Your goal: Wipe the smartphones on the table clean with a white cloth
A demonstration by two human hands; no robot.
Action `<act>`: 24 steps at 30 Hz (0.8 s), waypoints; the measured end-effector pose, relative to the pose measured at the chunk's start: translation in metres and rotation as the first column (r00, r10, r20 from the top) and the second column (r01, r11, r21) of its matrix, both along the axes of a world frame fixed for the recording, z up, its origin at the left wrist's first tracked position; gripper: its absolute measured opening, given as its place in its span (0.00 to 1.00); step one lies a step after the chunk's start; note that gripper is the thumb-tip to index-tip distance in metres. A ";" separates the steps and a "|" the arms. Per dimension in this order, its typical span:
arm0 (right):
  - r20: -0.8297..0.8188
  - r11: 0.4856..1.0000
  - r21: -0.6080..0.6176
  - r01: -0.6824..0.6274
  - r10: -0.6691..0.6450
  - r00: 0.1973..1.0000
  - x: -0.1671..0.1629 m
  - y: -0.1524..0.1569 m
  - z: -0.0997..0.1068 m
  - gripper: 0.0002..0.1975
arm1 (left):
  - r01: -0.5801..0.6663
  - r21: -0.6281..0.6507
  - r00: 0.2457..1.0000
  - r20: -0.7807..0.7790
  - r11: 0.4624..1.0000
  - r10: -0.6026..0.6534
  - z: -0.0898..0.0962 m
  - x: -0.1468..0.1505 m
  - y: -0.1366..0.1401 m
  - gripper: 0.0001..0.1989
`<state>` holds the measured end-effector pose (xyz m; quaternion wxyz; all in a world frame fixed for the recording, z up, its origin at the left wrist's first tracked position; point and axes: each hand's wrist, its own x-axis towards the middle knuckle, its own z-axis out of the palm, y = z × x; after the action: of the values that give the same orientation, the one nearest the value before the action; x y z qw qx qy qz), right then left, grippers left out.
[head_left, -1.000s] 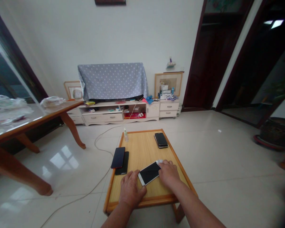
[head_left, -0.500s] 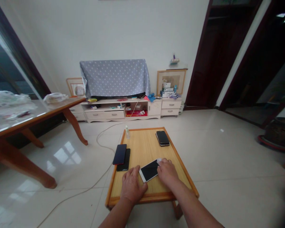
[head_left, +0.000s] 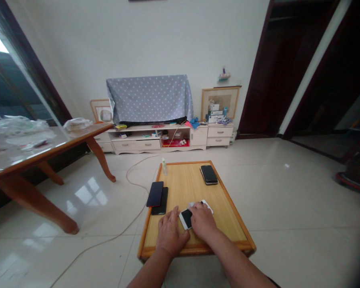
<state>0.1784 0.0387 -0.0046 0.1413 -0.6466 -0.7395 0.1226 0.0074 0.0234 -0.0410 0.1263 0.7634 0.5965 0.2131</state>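
A white smartphone with a dark screen lies flat and slanted on the small wooden table. My left hand holds its left end, fingers at the upper corner and thumb at the lower one. Pressed over the middle of the screen, my right hand is closed on a small whitish wipe, most of which the fingers hide. Left of my hands, a dark blue phone overlaps a black phone.
Stacked phones sit at the table's far right corner. Near the far left corner stands a small clear bottle. A cable runs over the floor at left, below a larger table. Beyond is a white TV cabinet.
My right hand has slid left along the phone with the wipe, uncovering the phone's right end. My left hand stays at the left end. The view has shifted slightly.
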 end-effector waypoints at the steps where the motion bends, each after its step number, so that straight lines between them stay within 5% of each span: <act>1: -0.007 0.999 -0.002 -0.036 0.036 0.999 -0.007 -0.002 -0.001 0.17 | 0.002 0.005 1.000 -0.002 1.000 -0.002 -0.002 -0.001 0.001 0.45; 5: -0.028 0.992 0.002 -0.124 0.124 0.992 -0.027 -0.009 -0.002 0.18 | -0.012 0.013 1.000 -0.009 1.000 0.013 -0.008 -0.003 0.003 0.44; 24: -0.060 0.990 -0.049 -0.130 0.127 0.990 -0.022 -0.003 0.006 0.16 | -0.036 -0.052 0.999 0.029 0.998 0.038 -0.001 -0.002 0.000 0.48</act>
<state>0.1560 0.0354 0.0015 0.1371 -0.5975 -0.7718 0.1692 0.0055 0.0239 -0.0417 0.1508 0.7454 0.6139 0.2114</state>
